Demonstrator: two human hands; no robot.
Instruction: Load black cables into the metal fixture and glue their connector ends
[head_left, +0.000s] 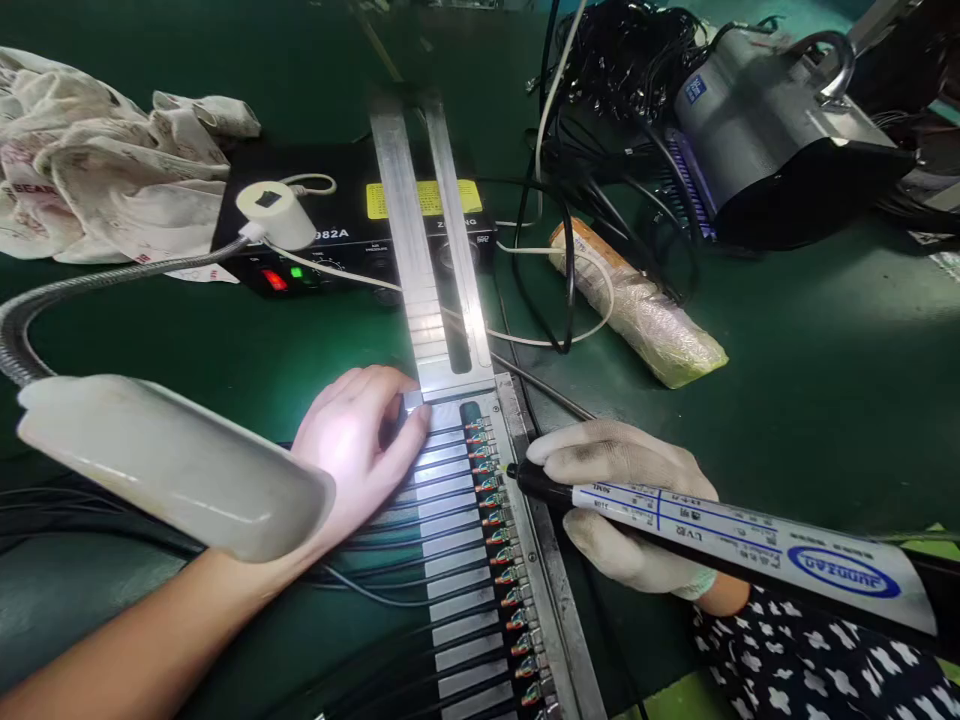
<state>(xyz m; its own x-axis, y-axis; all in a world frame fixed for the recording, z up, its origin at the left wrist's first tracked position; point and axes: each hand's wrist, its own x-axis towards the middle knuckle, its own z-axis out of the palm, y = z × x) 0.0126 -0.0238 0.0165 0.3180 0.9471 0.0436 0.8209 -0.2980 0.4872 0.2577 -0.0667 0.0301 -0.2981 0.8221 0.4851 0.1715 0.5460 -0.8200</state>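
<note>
A long metal fixture [450, 545] runs down the middle, holding a row of black cables [450, 580] with small metal connectors [501, 535] and bared coloured wires. My bare left hand [360, 430] grips the fixture's left edge near its far end, thumb on top; the other fingers are partly hidden. In my right hand [630, 500], in a white glove, is a black UV glue syringe [735, 545] with a white and blue label. Its tip points left, right at one of the upper connectors; whether it touches cannot be told.
A lit gooseneck lamp [172, 460] hangs over my left forearm. Behind stand a black control box [352, 260], a crumpled cloth [112, 170], a plastic-wrapped bundle [637, 310], a grey machine with a handle [780, 130] and tangled black cables [622, 60]. A slotted metal plate [409, 200] extends the fixture backward.
</note>
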